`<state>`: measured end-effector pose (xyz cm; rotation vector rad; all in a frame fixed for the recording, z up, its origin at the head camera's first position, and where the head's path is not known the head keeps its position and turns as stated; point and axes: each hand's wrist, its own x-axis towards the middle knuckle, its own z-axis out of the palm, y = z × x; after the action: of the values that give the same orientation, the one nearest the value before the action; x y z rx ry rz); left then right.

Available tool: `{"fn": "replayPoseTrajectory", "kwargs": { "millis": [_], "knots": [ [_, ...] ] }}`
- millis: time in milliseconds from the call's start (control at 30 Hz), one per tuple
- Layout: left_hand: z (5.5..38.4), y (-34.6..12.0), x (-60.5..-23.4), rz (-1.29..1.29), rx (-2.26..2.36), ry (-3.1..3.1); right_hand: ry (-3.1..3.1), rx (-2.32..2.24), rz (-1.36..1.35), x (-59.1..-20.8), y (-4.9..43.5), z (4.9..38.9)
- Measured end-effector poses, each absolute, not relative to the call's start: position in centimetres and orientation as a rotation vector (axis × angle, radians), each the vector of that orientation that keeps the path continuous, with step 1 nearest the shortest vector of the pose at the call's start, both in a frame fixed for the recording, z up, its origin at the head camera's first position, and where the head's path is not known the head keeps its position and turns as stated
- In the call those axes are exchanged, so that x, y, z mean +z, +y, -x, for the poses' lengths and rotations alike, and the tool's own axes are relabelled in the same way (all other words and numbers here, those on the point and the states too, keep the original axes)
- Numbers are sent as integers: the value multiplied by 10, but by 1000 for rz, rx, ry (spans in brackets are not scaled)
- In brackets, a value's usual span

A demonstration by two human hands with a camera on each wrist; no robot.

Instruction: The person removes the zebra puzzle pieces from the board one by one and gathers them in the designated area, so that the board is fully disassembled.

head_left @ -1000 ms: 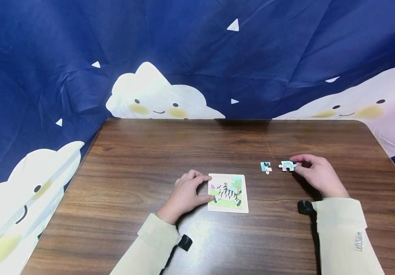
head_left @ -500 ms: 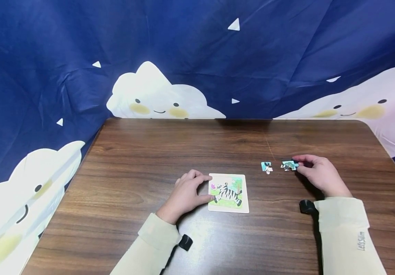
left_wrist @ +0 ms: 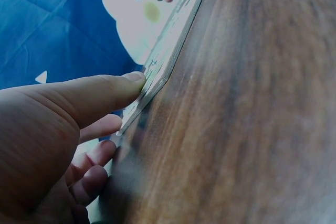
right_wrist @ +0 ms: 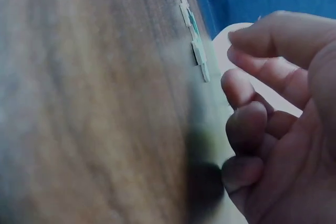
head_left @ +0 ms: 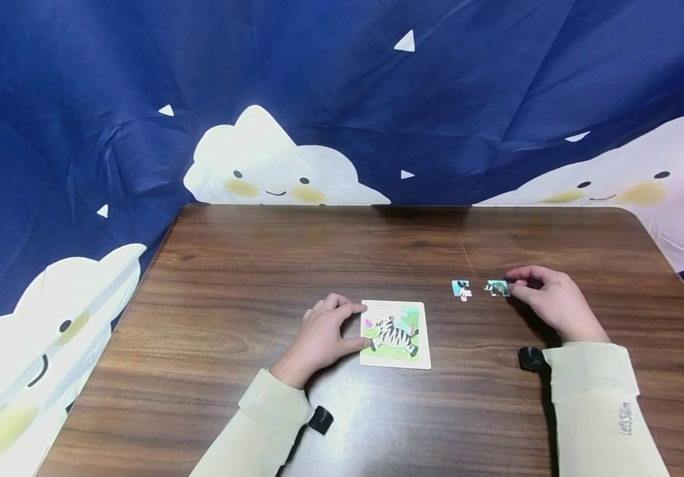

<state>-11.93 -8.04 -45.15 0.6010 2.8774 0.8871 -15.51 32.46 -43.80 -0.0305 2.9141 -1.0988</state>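
In the head view my left hand [head_left: 326, 338] rests at the left side of a square zebra puzzle [head_left: 394, 338] with a pale frame. Its thumb presses on the puzzle's left edge, as the left wrist view also shows, and the forefinger touches near the far left corner. My right hand [head_left: 553, 301] is beside a small blue-green jigsaw piece [head_left: 496, 288] on the table. In the right wrist view its loosely bent fingers [right_wrist: 247, 127] stand apart from the jigsaw piece [right_wrist: 194, 38] and hold nothing. Left of it lies another jigsaw piece [head_left: 461, 289], blue, black and white.
The brown wood-grain table [head_left: 258, 265] carries the puzzle and both loose pieces. Behind its far edge hangs a dark blue cloth [head_left: 330, 79] printed with white clouds. Black straps with small devices are on both wrists.
The blue-green piece, held tilted by my right hand earlier, now lies flatter and slightly further left, out of the fingers. My left hand and the zebra puzzle have not moved.
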Motion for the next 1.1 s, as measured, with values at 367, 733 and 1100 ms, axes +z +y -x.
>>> {"fn": "replayPoseTrajectory", "kwargs": {
  "millis": [367,733,1100],
  "knots": [
    [119,-82,-452,-599,881,2867,2951,-1123,116,-430,302,152],
    [120,-81,-451,-587,861,2855,2922,-1097,207,-426,270,152],
    [119,-80,-449,-584,847,2849,2851,-1127,309,-432,243,152]
  ]
}}
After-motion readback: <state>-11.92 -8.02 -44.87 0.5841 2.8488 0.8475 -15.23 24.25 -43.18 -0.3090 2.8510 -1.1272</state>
